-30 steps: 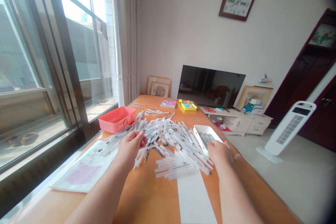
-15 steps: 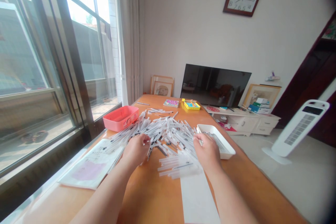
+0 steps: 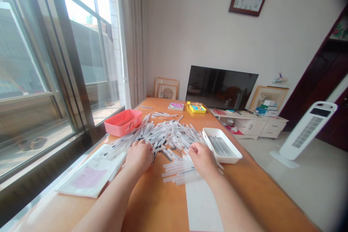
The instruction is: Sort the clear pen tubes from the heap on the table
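A large heap of slim translucent white pen tubes (image 3: 176,132), some with black tips, spreads over the middle of the wooden table. At its near left edge, my left hand (image 3: 138,156) reaches down with fingers curled together; what they hold, if anything, is hidden. My right hand (image 3: 203,160) hovers over the near right side, thumb and fingertips pinched, and nothing I can name shows between them. Beneath and left of it, several clear tubes (image 3: 174,174) lie side by side. Close on its right stands a white tray (image 3: 236,156) with thin grey rods (image 3: 219,145) inside.
A coral plastic basket (image 3: 123,125) stands left of the heap. A printed booklet (image 3: 87,174) lies at the left edge, a white paper strip (image 3: 202,206) in front. Farther back are a yellow box (image 3: 197,108) and a small colourful pack (image 3: 175,106).
My right hand has moved left, away from the white tray, so the grey rods show more. My left hand has turned, its fingers lower into the heap. The view has shifted slightly.
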A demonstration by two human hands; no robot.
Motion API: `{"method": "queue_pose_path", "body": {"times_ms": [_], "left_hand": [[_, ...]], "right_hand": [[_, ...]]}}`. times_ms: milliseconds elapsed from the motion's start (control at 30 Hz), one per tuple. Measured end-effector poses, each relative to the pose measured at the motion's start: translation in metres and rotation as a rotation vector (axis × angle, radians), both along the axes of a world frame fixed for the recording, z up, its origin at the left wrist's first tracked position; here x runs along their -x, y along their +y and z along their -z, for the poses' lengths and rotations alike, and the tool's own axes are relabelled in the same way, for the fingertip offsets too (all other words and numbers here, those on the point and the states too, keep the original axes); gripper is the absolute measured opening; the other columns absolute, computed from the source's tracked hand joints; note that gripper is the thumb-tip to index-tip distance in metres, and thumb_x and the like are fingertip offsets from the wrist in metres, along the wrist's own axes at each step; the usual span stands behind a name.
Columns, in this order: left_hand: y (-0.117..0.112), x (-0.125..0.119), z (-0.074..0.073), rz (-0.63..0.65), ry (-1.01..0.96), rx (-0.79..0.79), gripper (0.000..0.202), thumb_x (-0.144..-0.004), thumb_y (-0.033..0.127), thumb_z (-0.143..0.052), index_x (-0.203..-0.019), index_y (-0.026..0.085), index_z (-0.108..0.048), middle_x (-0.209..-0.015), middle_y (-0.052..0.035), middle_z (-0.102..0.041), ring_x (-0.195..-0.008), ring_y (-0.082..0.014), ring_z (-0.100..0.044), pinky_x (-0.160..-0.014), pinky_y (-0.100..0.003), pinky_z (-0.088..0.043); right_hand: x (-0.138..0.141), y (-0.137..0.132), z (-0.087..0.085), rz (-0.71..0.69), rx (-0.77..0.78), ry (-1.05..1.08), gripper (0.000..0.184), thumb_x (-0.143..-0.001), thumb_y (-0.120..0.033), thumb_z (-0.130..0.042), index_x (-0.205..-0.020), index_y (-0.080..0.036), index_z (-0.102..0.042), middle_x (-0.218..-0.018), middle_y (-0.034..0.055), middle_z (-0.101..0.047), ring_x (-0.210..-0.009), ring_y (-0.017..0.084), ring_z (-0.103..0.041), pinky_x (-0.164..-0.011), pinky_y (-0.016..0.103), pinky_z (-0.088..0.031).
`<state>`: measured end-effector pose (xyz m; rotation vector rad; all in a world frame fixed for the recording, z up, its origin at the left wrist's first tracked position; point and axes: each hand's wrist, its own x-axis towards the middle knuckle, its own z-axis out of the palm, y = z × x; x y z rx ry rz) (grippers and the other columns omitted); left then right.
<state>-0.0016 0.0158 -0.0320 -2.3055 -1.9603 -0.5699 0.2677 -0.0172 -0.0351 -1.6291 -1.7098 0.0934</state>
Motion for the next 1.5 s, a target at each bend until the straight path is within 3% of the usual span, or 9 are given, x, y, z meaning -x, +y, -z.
{"method": "queue_pose_path", "body": {"times_ms": [133,267,467,633,800,1000,1233,1400,1500], "left_hand": [[0.0,-0.002,-0.003,0.012,-0.121,-0.009,0.018,-0.084,0.024,-0.053,-0.081,0.023,-0.071,-0.088,-0.0113,-0.071,-0.089,-0.0286,-0.061,-0.075,-0.035,-0.039],[0.003,-0.006,-0.002,0.053,-0.429,0.028,0.012,-0.081,0.026,-0.056,-0.082,0.024,-0.067,-0.078,-0.0063,-0.07,-0.077,-0.0236,-0.062,-0.069,-0.031,-0.038],[0.003,-0.016,-0.001,0.083,-0.989,0.144,0.038,-0.073,0.036,-0.064,-0.108,0.022,-0.063,-0.063,0.0034,-0.06,-0.053,-0.0154,-0.052,-0.056,-0.026,-0.035],[-0.008,-0.025,-0.013,0.114,-1.192,0.238,0.035,-0.068,0.035,-0.063,-0.1,0.02,-0.066,-0.063,0.0034,-0.059,-0.048,-0.0108,-0.042,-0.049,-0.023,-0.028],[-0.014,-0.029,-0.018,0.146,-1.214,0.348,0.029,-0.071,0.036,-0.06,-0.093,0.018,-0.069,-0.059,0.0015,-0.057,-0.05,-0.0117,-0.045,-0.052,-0.024,-0.033],[-0.014,-0.028,-0.02,0.125,-1.233,0.325,0.036,-0.073,0.029,-0.052,-0.1,0.016,-0.071,-0.065,-0.0009,-0.062,-0.058,-0.0138,-0.052,-0.059,-0.026,-0.041],[-0.011,-0.031,-0.012,0.16,-1.198,0.213,0.035,-0.07,0.034,-0.064,-0.101,0.019,-0.07,-0.06,0.0048,-0.053,-0.048,-0.0103,-0.041,-0.05,-0.024,-0.03],[-0.007,-0.026,-0.008,0.168,-0.908,-0.022,0.032,-0.076,0.043,-0.068,-0.096,0.02,-0.076,-0.071,-0.0004,-0.056,-0.063,-0.015,-0.052,-0.062,-0.027,-0.04],[-0.009,-0.023,-0.013,0.18,-0.761,-0.111,0.03,-0.082,0.045,-0.064,-0.094,0.02,-0.076,-0.085,-0.0036,-0.061,-0.078,-0.0181,-0.058,-0.073,-0.029,-0.043]], "right_hand": [[0.001,0.004,0.006,0.026,0.068,-0.037,0.015,-0.084,-0.02,-0.057,-0.085,-0.023,-0.072,-0.087,0.002,-0.069,-0.085,0.018,-0.06,-0.077,0.025,-0.043],[0.005,0.009,0.01,0.037,0.105,-0.114,0.015,-0.085,-0.022,-0.059,-0.09,-0.024,-0.073,-0.092,0.0031,-0.07,-0.088,0.019,-0.062,-0.077,0.025,-0.042],[0.019,0.009,0.009,0.065,0.178,-0.291,0.02,-0.091,-0.031,-0.057,-0.091,-0.027,-0.076,-0.093,0.0052,-0.071,-0.084,0.02,-0.064,-0.07,0.027,-0.04],[0.024,0.011,0.011,0.097,0.213,-0.363,0.023,-0.091,-0.033,-0.057,-0.085,-0.025,-0.077,-0.09,0.007,-0.072,-0.081,0.02,-0.065,-0.067,0.027,-0.04],[0.023,0.017,0.017,0.123,0.27,-0.293,0.017,-0.086,-0.035,-0.062,-0.081,-0.026,-0.076,-0.09,0.0051,-0.072,-0.08,0.019,-0.065,-0.067,0.026,-0.04],[0.023,0.019,0.021,0.11,0.255,-0.259,0.013,-0.085,-0.027,-0.062,-0.077,-0.024,-0.071,-0.088,0.0045,-0.07,-0.081,0.019,-0.063,-0.067,0.027,-0.038],[0.017,0.014,0.008,0.074,0.088,-0.16,0.011,-0.087,-0.024,-0.055,-0.082,-0.022,-0.065,-0.087,0.0044,-0.07,-0.085,0.02,-0.062,-0.07,0.027,-0.039],[0.013,0.007,-0.004,0.007,0.018,0.105,0.018,-0.091,-0.026,-0.049,-0.099,-0.023,-0.065,-0.068,-0.0006,-0.065,-0.068,0.018,-0.06,-0.064,0.027,-0.038],[0.012,0.004,-0.008,-0.083,-0.048,0.342,0.023,-0.091,-0.03,-0.051,-0.103,-0.022,-0.068,-0.073,0.0001,-0.067,-0.068,0.018,-0.06,-0.067,0.028,-0.042]]}}
